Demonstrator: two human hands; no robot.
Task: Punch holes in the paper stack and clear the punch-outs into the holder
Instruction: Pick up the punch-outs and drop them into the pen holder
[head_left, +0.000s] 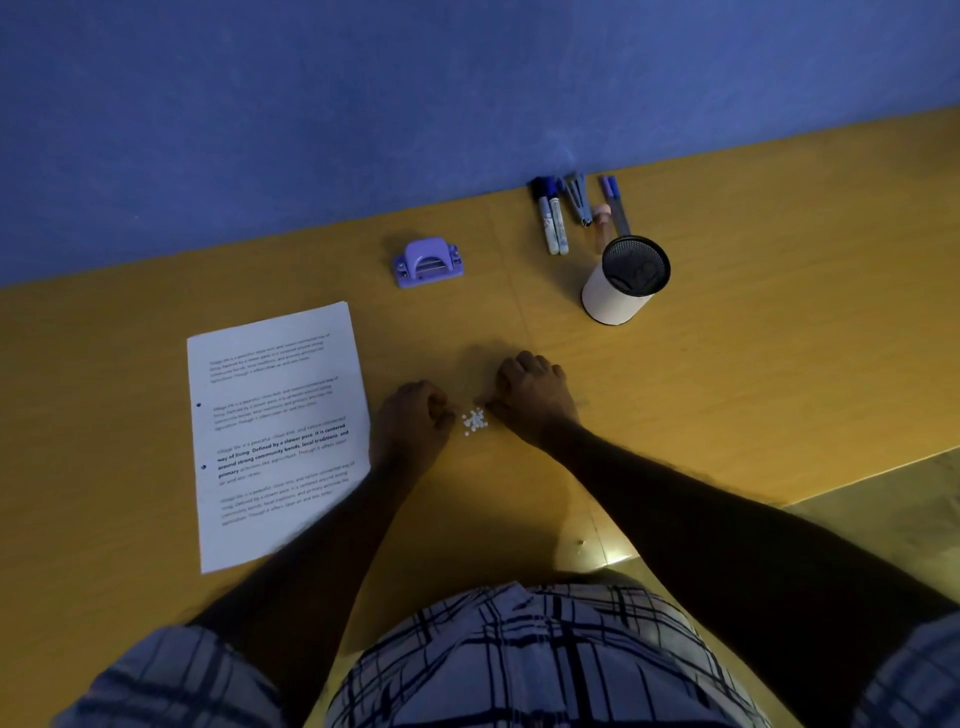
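Flanking the punch-outs (474, 420), left hand (413, 418) and right hand (535, 397) rest curled, empty, near paper stack (275, 364) reading "strong community".

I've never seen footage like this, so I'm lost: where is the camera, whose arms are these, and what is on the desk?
There is no machine here: a camera worn on a person's head looks down at their two bare hands. The left hand and right hand are down on the wooden desk, fingers curled, on either side of a small heap of white punch-outs. Whether either hand pinches any is too small to tell. Left of them lies the paper stack, with two holes along its left edge. Farther back stand a purple hole punch and a mesh pen holder, with markers and pens lying by the blue wall.
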